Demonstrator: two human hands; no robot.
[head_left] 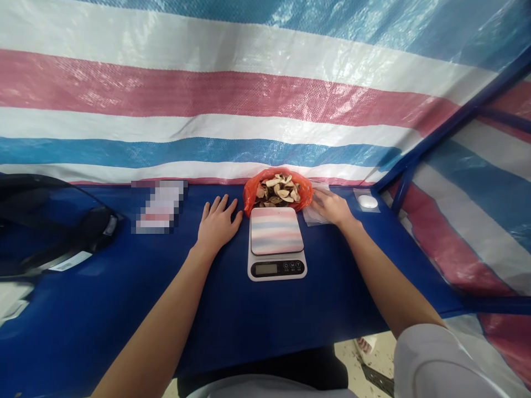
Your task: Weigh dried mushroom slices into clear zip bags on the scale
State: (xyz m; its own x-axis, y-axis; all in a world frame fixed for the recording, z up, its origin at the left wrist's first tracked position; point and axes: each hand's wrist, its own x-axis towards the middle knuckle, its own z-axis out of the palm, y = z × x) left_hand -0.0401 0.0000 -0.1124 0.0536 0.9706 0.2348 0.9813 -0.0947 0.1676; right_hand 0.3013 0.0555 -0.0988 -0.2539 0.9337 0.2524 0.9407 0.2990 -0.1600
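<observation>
My left hand (216,222) lies flat on the blue table, fingers spread, just left of an orange-red plastic bag (248,199). The bag is open at the top and full of dried, sliced brown-and-cream pieces (284,189). In front of it stands a white kitchen scale (277,232) with a shiny square plate and a small display at its near side; the plate bears only reflected stripes. My right hand (332,207) is on thin clear plastic bags (314,217) to the right of the orange-red bag, its fingers bent and closed over their edge. The fingertips are partly hard to make out.
On the right of the blue table (249,326) lies a white oval item (367,202) on a small clear packet. A pixelated item (160,210) lies left of my left hand. Black gear with a strap (74,232) is at far left. Striped sheeting (232,94) hangs behind, with a blue frame bar (452,121) at right.
</observation>
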